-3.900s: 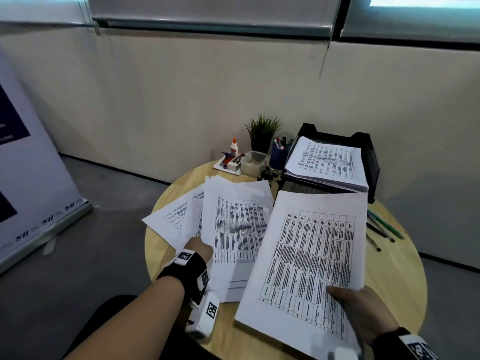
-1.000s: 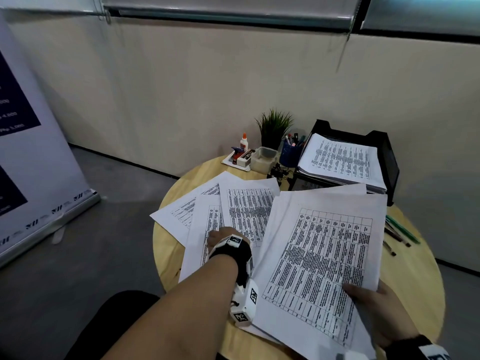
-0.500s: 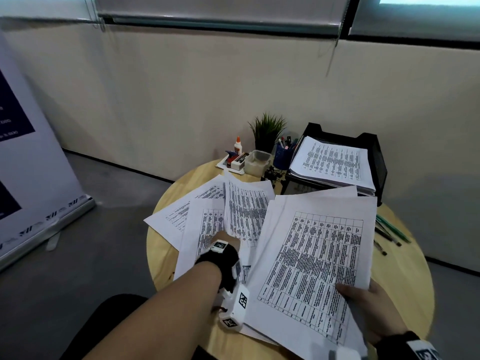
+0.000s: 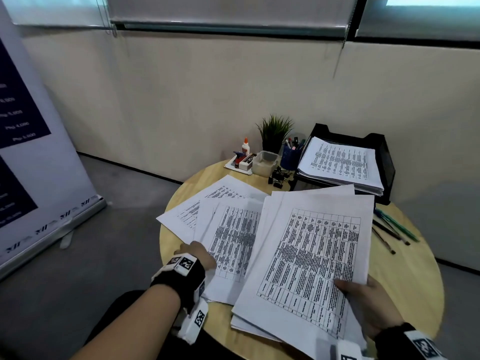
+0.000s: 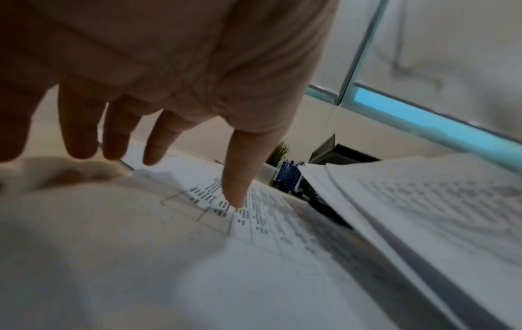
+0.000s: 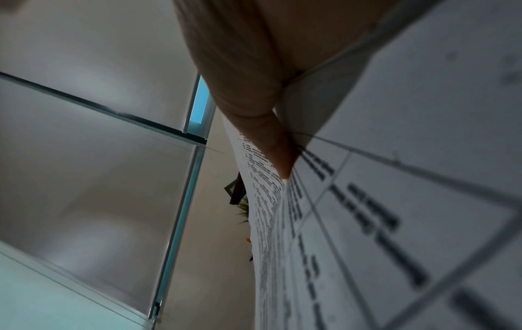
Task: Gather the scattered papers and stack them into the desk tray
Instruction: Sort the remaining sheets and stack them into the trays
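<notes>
Right hand [image 4: 368, 305] pinches a gathered stack [image 4: 309, 258] by its near corner, thumb on top, while the left hand [image 4: 197, 253] lies flat with straight fingers [image 5: 240, 169] on the loose papers [image 4: 233, 237] (index fingertip touching print). The black desk tray [image 4: 384, 162] at the table's [image 4: 405, 271] far edge already has 1 pile [image 4: 340, 162] in it.

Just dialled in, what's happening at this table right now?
A person is gathering printed papers at a round wooden table. The right hand grips a collected stack of sheets by its near corner, thumb on top. The left hand reaches with straight fingers onto the loose sheets fanned out on the table's left side. The black desk tray at the back already holds a pile of papers.
</notes>
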`<action>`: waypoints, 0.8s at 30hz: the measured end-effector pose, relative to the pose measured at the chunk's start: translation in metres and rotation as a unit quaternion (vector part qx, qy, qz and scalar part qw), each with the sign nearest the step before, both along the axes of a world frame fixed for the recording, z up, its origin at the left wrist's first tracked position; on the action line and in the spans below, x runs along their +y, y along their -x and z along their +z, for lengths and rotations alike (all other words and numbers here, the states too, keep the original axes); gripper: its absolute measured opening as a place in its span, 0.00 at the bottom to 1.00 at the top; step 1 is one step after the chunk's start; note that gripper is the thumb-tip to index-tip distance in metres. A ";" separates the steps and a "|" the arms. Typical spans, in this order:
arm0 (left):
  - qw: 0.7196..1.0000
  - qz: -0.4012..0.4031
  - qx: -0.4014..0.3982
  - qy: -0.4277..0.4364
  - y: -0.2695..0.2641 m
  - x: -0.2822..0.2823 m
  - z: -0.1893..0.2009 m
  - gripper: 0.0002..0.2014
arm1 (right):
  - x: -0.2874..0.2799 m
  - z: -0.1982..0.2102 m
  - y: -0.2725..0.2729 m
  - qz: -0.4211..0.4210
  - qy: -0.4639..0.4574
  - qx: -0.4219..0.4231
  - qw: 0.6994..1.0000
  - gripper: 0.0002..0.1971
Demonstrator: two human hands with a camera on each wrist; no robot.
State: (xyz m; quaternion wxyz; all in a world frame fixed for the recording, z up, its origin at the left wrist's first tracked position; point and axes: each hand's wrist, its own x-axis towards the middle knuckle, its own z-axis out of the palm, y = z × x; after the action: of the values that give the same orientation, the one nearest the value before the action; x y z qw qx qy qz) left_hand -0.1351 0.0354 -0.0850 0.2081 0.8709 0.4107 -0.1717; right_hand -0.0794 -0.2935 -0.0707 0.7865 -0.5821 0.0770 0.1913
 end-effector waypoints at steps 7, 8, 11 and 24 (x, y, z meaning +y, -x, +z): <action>0.999 -0.017 -0.012 -0.032 -0.013 -0.003 -0.003 0.26 | 0.003 -0.003 0.005 -0.005 0.046 0.015 0.999 0.20; 1.000 -0.019 -0.018 -0.014 -0.013 -0.001 -0.004 0.23 | 0.002 -0.003 0.005 -0.005 0.046 0.015 0.999 0.21; 0.998 -0.010 -0.054 0.012 -0.012 0.002 -0.005 0.13 | 0.002 -0.003 0.006 -0.005 0.034 0.013 0.999 0.25; 0.977 -0.049 -0.209 -0.016 -0.041 0.066 0.018 0.06 | 0.003 -0.010 -0.009 0.011 0.074 0.011 0.997 0.58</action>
State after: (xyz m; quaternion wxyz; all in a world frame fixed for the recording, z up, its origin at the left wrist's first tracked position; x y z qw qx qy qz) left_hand -0.0942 0.1016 -0.0671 0.2663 0.9100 0.3176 0.0110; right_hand -0.0703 -0.2902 -0.0807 0.7382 -0.6375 0.0934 0.1997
